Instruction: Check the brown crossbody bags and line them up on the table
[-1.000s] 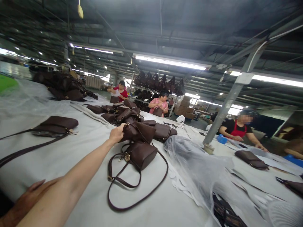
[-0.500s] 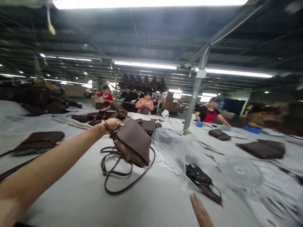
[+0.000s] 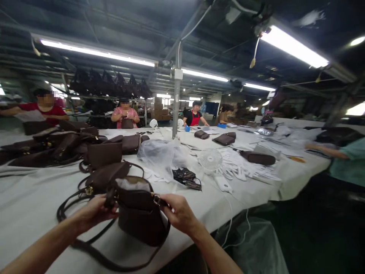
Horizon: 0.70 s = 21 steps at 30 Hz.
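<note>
A dark brown shoulder bag (image 3: 135,219) is held up over the near part of the table, its top open and pale filling showing inside. My left hand (image 3: 99,210) is closed on the left end of the bag's strap, beside the upper left corner. At the upper right corner, my right hand (image 3: 180,214) pinches the strap end by its metal buckle (image 3: 156,199). The long strap (image 3: 97,255) loops down below the bag onto the table. Right behind it lies another brown bag (image 3: 107,177), flap raised.
A pile of brown bags (image 3: 62,144) covers the left. Beyond my hands are a clear plastic bag (image 3: 162,156) with black labels (image 3: 186,178), a white fan (image 3: 211,160) and white strips (image 3: 239,165). A pole (image 3: 176,102) rises behind. Several co-workers surround the table; white cables hang off its edge.
The view has turned right. The bag came closer and now shows its open top. My right hand, formerly free and flat, now grips the strap; my left arm has drawn back.
</note>
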Available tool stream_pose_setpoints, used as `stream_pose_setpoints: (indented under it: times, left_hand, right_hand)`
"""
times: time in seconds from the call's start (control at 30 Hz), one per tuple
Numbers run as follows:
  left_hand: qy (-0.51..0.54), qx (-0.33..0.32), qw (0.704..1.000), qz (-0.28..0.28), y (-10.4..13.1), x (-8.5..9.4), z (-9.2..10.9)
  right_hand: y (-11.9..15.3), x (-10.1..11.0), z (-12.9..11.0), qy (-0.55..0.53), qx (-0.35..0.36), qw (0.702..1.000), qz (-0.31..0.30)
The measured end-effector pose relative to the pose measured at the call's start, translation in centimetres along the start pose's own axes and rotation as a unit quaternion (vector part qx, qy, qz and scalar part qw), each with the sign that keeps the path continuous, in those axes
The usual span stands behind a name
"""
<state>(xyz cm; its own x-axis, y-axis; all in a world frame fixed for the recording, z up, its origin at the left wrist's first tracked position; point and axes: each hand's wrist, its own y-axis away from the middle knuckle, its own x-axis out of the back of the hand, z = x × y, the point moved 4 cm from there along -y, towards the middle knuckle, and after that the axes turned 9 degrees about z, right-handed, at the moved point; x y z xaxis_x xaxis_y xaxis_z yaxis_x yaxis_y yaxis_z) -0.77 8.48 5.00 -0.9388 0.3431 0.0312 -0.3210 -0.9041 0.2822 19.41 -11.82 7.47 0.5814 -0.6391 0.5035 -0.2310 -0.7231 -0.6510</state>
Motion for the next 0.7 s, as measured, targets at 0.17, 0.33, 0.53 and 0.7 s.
stream_pose_setpoints:
  times: [0.17,0.33,0.53,0.7]
  left_hand:
    - [0.071,0.12,0.988,-0.066,0.8,-2.7,-7.6]
    - [0.126,0.103,0.986,-0.034,1.8,-2.7,-11.1]
    - [0.143,0.119,0.982,0.011,2.9,-1.1,-11.2]
    - [0.123,0.07,0.989,0.042,4.2,0.2,-10.7]
  right_hand:
    - [-0.4,0.5,8.5,0.045,-0.082,0.994,-0.057]
    - [1.4,2.8,18.6,0.318,-0.16,0.925,-0.132]
    - [0.1,3.1,22.0,0.41,-0.173,0.887,-0.128]
    - [-1.7,4.2,21.1,0.438,-0.179,0.869,-0.146]
